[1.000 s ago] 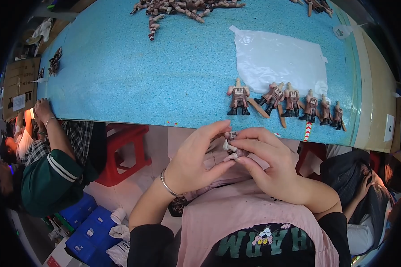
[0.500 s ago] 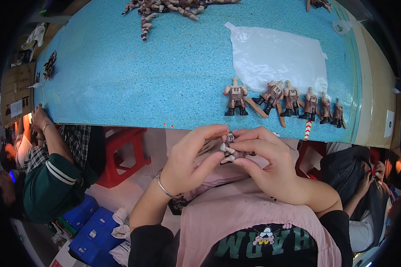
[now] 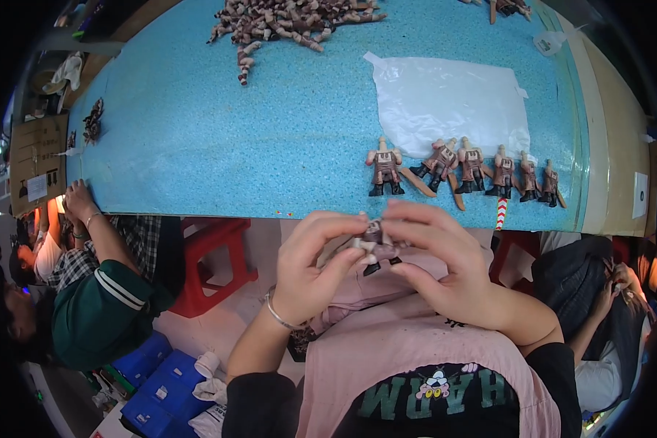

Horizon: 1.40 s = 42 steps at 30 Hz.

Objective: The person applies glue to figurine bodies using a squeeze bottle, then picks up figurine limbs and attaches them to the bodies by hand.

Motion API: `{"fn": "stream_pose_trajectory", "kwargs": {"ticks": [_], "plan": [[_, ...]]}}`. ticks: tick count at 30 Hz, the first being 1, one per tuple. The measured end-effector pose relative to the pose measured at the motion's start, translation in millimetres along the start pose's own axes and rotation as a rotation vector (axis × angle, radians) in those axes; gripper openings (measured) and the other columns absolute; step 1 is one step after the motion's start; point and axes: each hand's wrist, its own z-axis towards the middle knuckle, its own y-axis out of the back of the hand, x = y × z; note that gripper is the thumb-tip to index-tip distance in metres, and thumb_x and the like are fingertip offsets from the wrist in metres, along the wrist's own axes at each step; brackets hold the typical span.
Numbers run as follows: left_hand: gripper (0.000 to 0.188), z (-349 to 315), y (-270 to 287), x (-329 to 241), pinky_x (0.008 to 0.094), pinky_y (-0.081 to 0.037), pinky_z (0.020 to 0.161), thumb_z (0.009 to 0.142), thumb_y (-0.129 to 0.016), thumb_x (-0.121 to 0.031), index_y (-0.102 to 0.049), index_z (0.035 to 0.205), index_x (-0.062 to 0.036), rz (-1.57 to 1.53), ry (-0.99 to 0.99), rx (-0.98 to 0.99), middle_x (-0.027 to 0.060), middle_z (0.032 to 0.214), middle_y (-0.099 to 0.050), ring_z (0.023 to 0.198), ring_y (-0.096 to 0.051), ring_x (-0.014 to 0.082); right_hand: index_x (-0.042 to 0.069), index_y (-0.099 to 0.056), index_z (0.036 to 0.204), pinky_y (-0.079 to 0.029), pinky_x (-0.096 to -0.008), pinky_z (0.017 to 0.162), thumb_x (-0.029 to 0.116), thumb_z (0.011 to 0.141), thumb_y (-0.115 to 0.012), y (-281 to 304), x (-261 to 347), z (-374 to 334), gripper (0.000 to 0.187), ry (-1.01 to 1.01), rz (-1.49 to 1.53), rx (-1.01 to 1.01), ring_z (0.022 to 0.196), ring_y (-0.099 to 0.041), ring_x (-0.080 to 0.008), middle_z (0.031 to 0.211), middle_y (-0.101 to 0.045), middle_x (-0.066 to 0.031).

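I see a blue speckled worktop [image 3: 197, 146], a red stool [image 3: 210, 270] beside it. Just off its near edge, the small figure [image 3: 376, 247] sits between left fingers [image 3: 327, 226], pinching it, and half-open right fingers [image 3: 434, 237], whose hold I can't tell.

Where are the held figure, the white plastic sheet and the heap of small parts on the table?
Held figure [image 3: 380, 250]: head view, on its brownish body.
White plastic sheet [image 3: 449, 102]: head view, near its middle.
Heap of small parts [image 3: 274, 22]: head view, on its central pieces.
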Motion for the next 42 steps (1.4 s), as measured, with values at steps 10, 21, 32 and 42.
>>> {"fn": "stream_pose_trajectory", "kwargs": {"ticks": [10, 21, 32, 42], "plan": [[0.026, -10.9, -7.8, -18.9, 0.0339, -0.046, 0.090, 0.083, -0.063, -0.003, -0.057, 0.106, 0.0056, -0.087, -0.122, -0.196, 0.0173, 0.112, -0.053, 0.101, -0.056, 0.0233, -0.002, -0.056, 0.093, -0.049, -0.0273, 0.072, 0.014, 0.096, -0.050, -1.5, 4.6, -9.0, 0.018, -0.432, 0.844, 0.075, 0.076, -0.058, -0.0130, 0.082, -0.059, -0.0039], [0.022, 15.5, -9.8, -25.9, 0.0375, -0.043, 0.092, 0.078, -0.072, -0.016, -0.059, 0.090, -0.0027, -0.739, 0.292, 0.097, 0.0154, 0.112, -0.056, 0.106, -0.054, 0.0225, 0.000, -0.057, 0.080, -0.043, -0.0288, 0.059, 0.013, 0.092, -0.055, 7.9, -3.3, -5.6, 0.017, -0.202, 0.417, 0.135, 0.065, -0.055, -0.0165, 0.072, -0.056, -0.0080], [0.042, 3.9, -22.7, -24.5, 0.0333, -0.040, 0.097, 0.081, -0.068, -0.006, -0.046, 0.117, 0.0003, -0.583, 0.153, -0.115, 0.0106, 0.115, -0.050, 0.109, -0.050, 0.0175, 0.000, -0.047, 0.101, -0.047, -0.0318, 0.076, 0.004, 0.077, -0.068, -2.2, -5.7, -1.6, 0.032, -0.129, 0.306, 0.064, 0.089, -0.056, -0.0250, 0.099, -0.051, -0.0135], [0.045, 8.9, -12.1, -16.8, 0.0392, -0.031, 0.105, 0.080, -0.070, -0.029, -0.057, 0.110, 0.0007, -0.556, 0.157, 0.137, 0.0154, 0.130, -0.042, 0.127, -0.038, 0.0265, -0.001, -0.050, 0.113, -0.046, -0.0338, 0.081, 0.003, 0.078, -0.066, -7.3, 1.0, -1.5, 0.039, -0.066, 0.390, -0.111, 0.094, -0.057, -0.0290, 0.101, -0.053, -0.0148]]}}
